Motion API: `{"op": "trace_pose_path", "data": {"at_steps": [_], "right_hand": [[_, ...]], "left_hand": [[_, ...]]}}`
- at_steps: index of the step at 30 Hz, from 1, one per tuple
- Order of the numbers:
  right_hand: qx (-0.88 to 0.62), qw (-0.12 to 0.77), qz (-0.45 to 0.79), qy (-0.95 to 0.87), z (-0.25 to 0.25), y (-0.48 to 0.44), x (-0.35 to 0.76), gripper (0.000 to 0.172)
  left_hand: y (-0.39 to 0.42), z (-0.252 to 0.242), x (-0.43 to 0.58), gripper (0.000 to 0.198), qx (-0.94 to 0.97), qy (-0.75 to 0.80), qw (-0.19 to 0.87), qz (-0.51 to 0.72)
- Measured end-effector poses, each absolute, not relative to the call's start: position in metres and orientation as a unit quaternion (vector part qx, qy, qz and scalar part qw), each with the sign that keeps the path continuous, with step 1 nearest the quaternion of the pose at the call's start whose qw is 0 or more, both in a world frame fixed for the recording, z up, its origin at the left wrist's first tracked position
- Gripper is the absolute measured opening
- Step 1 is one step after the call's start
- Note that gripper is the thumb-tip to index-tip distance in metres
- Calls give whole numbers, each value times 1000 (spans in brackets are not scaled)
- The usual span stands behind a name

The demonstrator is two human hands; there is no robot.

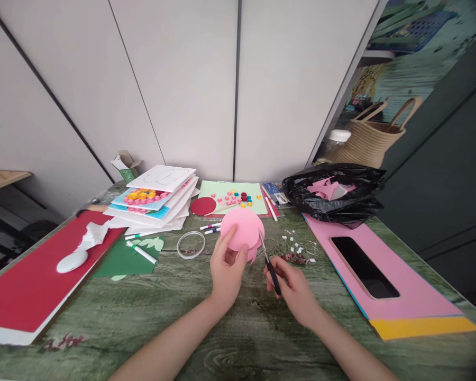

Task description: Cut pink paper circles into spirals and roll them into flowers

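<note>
My left hand (227,270) pinches a round pink paper piece (243,228) and holds it upright over the green table (150,323). My right hand (294,286) grips small black-handled scissors (270,264). Their blades point up and touch the right edge of the pink piece. A pink scrap hangs from the lower edge of the paper, between my two hands.
Left: a red sheet (27,286) with a white mouse-like object (72,261), green paper (122,259) with a marker, a tape ring (191,244), stacked boards (154,201). Behind: light green sheet (230,196) with beads. Right: black bag (333,198), pink sheet (404,286) with a phone (364,266).
</note>
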State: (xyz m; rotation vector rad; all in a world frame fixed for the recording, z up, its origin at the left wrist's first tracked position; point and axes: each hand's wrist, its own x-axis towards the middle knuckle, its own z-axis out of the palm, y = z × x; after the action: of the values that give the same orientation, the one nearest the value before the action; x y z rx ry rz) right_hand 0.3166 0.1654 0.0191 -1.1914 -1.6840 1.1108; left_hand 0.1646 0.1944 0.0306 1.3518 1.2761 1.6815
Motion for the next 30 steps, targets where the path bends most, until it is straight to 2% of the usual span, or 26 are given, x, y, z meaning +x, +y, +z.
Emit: {"op": "trace_pose_path", "data": {"at_steps": [22, 30], "right_hand": [[-470, 419, 389, -673, 19, 161, 315, 17], [-470, 416, 385, -676, 18, 160, 315, 14]], "left_hand": [[188, 19, 167, 40, 581, 454, 268, 620], [188, 23, 166, 25, 597, 441, 246, 624]]}}
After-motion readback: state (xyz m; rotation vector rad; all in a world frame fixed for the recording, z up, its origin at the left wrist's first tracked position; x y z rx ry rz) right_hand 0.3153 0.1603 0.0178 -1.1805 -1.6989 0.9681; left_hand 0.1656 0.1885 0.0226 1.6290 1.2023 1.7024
